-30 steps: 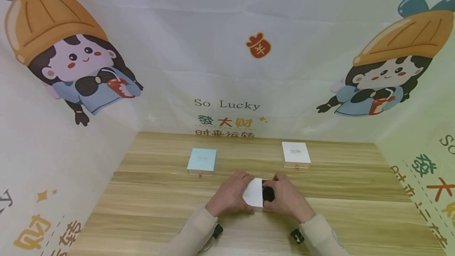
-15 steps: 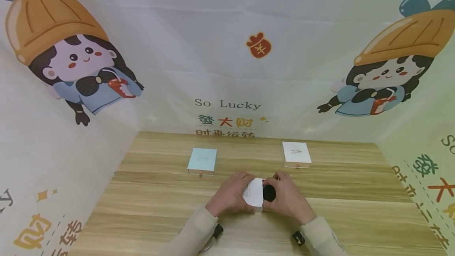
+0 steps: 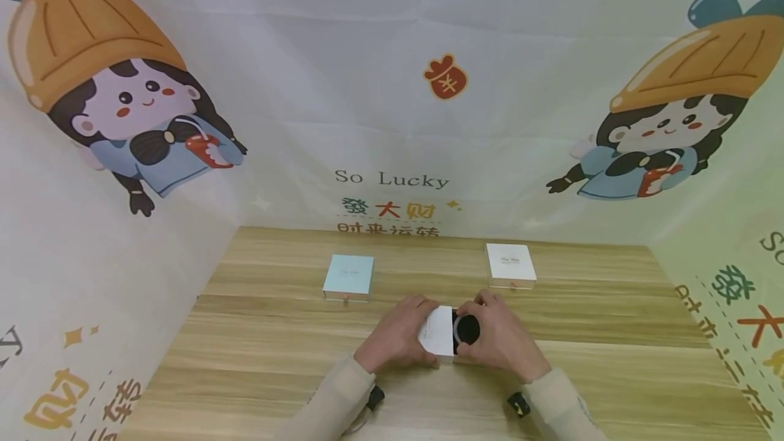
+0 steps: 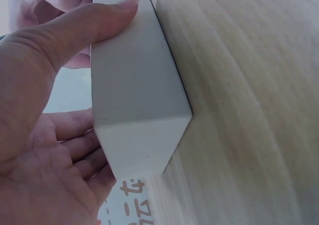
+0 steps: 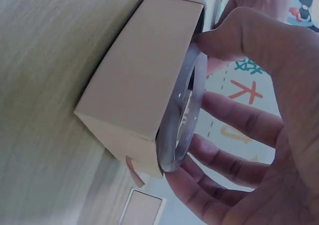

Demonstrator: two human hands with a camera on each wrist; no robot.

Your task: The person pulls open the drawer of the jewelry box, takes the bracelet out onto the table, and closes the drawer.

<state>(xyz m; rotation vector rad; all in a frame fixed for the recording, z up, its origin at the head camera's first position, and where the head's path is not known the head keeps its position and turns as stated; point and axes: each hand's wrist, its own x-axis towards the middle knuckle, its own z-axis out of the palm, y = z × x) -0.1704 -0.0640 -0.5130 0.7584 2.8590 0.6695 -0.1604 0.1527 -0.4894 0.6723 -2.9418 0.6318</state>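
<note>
A white drawer box (image 3: 437,331) sits on the table, its peach drawer (image 5: 137,60) slid partly out to the right. My left hand (image 3: 399,333) grips the white sleeve, thumb on the near side and fingers round the far side. A translucent greyish bangle (image 5: 172,140) stands tilted at the top of the drawer, its lower edge overlapping the drawer's rim. My right hand (image 3: 503,337) pinches it, thumb at one edge and fingertips along the other. A small ribbon tab (image 5: 132,172) hangs from the drawer's end.
Behind my left hand lies a light blue drawer box (image 3: 348,278). Another white drawer box (image 3: 511,265) is at the back right. The wooden table (image 3: 257,339) meets printed cloth walls on three sides.
My right hand has shifted slightly right with the bangle, and more of the bangle's grey ring shows beside the dark drawer lining. My left hand stays on the sleeve.
</note>
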